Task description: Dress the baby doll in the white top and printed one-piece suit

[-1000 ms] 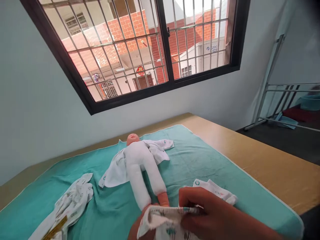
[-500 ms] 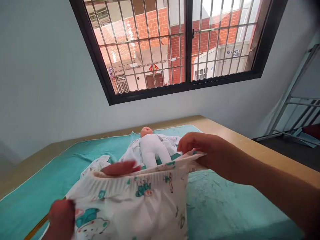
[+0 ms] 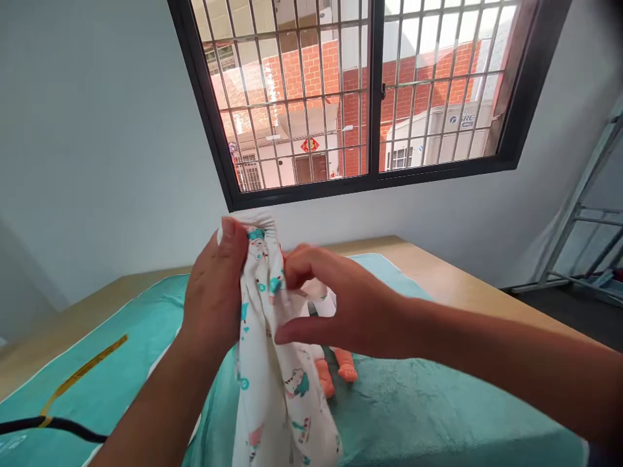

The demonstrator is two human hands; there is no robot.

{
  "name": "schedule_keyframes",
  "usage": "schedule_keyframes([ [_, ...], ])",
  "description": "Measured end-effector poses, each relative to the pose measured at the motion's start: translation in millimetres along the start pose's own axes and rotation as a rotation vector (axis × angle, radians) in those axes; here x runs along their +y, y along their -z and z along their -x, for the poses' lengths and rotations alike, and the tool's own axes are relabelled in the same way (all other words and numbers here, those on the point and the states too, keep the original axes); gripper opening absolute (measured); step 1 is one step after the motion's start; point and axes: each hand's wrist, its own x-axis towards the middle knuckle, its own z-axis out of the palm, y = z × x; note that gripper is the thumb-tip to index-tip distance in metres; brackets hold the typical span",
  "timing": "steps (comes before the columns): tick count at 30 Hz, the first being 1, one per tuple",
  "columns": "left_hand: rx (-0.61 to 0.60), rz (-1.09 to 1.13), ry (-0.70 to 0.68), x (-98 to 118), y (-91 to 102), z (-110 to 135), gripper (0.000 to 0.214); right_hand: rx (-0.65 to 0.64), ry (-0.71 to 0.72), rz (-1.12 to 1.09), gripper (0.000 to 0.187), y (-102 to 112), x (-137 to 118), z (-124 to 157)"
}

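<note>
White baby pants (image 3: pixel 263 383) with a teal and pink animal print hang upright in front of me, their ribbed waistband bunched at the top. My left hand (image 3: pixel 214 285) grips them by that waistband, thumb up. On the other side, my right hand (image 3: pixel 341 292) is at the cloth, thumb spread away from the curled fingers, whose tips are partly hidden. Behind the pants lies a baby doll on its back; its orange-pink feet (image 3: pixel 346 365) and a bit of white legs show, while the pants and my hands cover most of it.
A teal blanket (image 3: pixel 413 395) covers much of the wooden table (image 3: pixel 467 285). A yellow tape measure (image 3: pixel 87 370) and a black cable (image 3: pixel 63 425) are at the left. A barred window (image 3: pixel 374 97) is ahead, a metal bed frame (image 3: pixel 574 220) at the right.
The pants were spread wide and low between both hands. Now they are raised, turned narrow and bunched in my left hand. The right hand's thumb has spread from its fingers.
</note>
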Motion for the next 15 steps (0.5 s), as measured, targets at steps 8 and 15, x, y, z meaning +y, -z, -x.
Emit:
schedule_keyframes([
  [8,-0.029,-0.041,0.002,7.5,8.9,0.8,0.046,0.066,-0.194,-0.44,0.042,-18.7,30.7,-30.7],
  [15,-0.056,0.111,0.02,3.3,28.2,-19.3,0.043,-0.087,-0.111,-0.758,0.049,-21.7,36.7,-52.7],
])
